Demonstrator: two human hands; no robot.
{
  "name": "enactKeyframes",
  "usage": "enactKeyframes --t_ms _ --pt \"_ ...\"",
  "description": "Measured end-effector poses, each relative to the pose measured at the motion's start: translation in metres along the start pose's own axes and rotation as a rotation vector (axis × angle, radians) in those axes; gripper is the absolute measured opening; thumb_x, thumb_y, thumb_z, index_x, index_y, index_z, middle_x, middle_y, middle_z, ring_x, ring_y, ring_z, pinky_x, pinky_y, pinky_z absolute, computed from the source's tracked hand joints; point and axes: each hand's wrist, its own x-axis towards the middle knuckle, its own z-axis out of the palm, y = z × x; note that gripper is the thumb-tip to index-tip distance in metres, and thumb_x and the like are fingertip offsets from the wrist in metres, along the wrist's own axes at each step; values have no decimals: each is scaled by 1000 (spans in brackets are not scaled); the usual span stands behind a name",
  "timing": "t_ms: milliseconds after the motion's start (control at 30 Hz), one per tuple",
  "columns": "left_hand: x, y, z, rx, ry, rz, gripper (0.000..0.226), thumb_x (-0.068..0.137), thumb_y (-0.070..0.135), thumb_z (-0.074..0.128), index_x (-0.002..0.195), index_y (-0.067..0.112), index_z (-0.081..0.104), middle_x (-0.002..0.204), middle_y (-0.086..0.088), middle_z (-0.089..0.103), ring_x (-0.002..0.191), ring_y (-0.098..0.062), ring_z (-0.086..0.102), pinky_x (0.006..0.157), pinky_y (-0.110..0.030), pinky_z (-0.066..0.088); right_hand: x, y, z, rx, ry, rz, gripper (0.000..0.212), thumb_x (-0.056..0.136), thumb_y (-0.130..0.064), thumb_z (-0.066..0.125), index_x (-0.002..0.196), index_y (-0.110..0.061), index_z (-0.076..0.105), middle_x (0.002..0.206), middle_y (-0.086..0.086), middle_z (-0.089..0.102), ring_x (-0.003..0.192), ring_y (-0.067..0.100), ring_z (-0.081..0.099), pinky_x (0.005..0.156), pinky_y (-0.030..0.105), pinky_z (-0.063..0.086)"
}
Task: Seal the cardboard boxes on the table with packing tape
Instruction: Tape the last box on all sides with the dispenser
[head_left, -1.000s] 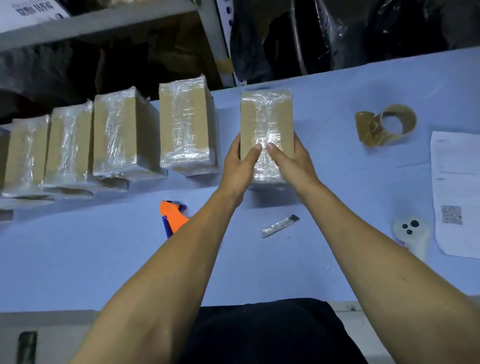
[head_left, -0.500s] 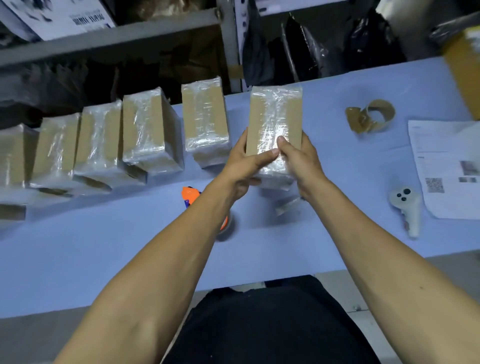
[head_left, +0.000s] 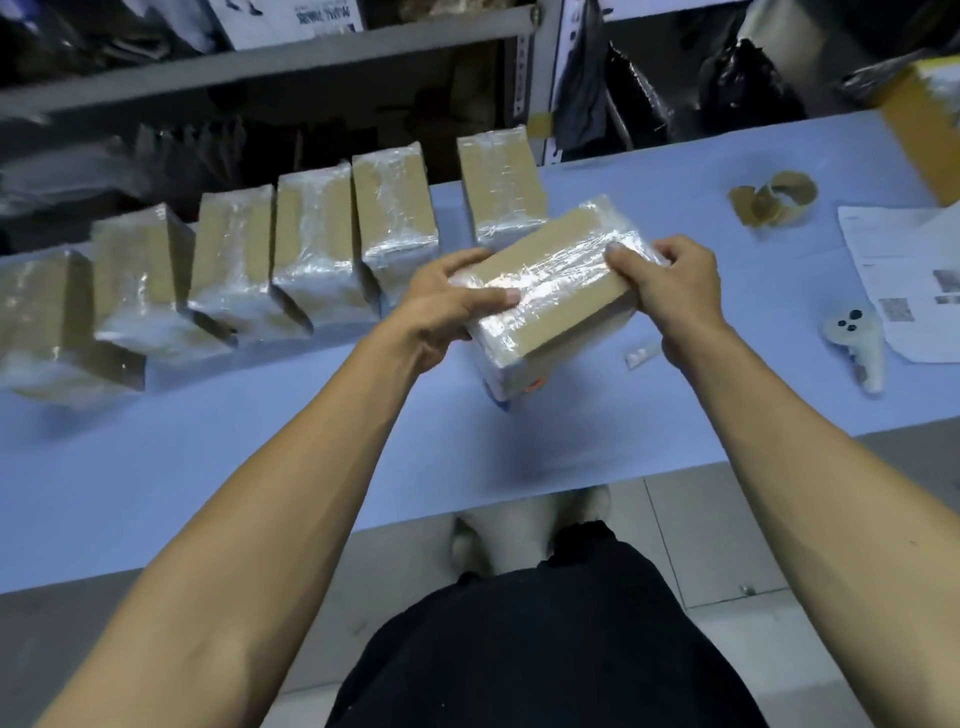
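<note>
A taped cardboard box (head_left: 550, 280) is held tilted above the table (head_left: 208, 467), gripped at its left end by the left hand (head_left: 447, 306) and at its right end by the right hand (head_left: 670, 291). Behind and to the left, a row of taped boxes (head_left: 311, 260) is stood along the table's far edge. To the right, an emptied tape roll core (head_left: 779, 197), printed sheets (head_left: 904, 270) and a handheld controller (head_left: 854, 338) are laid.

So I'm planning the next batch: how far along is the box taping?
Done: six taped boxes stand in a row along the far side of the table. In hand: the left hand and right hand grip a seventh box, already shiny with tape. Left: possibly the box at the far right edge, though it's only partly visible.
</note>
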Motion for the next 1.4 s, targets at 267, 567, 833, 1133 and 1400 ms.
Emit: enactKeyframes --t_ms 267,567,833,1133,1400 --pt "-34 -41 -15 -249 338 175 30 93 17 72 120 15 61 106 0 73 91 -14 70 85 -32 59 -58 -4 50 -56 71 -3 44 70 -63 68 79 -25 47 79 -13 53 72 9 52 61 29 40" --pt "-71 -68 -101 -215 452 100 33 95 9 68 128 8 63 103 -1 76 81 -9 74 62 -24 57 -94 -10 109 -326 -269 -142 51 85 -65 56 112 -23 61 105 -5 62 103 22 59 85 42 50" --pt "-67 -103 -173 -186 485 37 43 91 8 72 132 8 62 108 -3 77 87 -14 75 69 -28 60 -126 10 184 -311 -304 -88 41 89 -53 60 102 -14 64 97 1 67 96 26 61 85 40 48" --pt "-41 -142 -194 -65 372 -1 66 90 33 73 149 20 46 149 -9 54 138 -30 51 111 -54 45 -119 34 201 -386 -255 -30 48 102 -47 42 76 -11 60 75 7 60 77 26 54 68 37 38" --pt "-44 -150 -189 -78 396 -10 95 74 55 76 156 40 31 161 7 38 148 -14 37 118 -45 39 -80 63 194 -728 -210 178 62 88 -20 69 136 3 37 128 20 55 116 40 55 82 41 46"
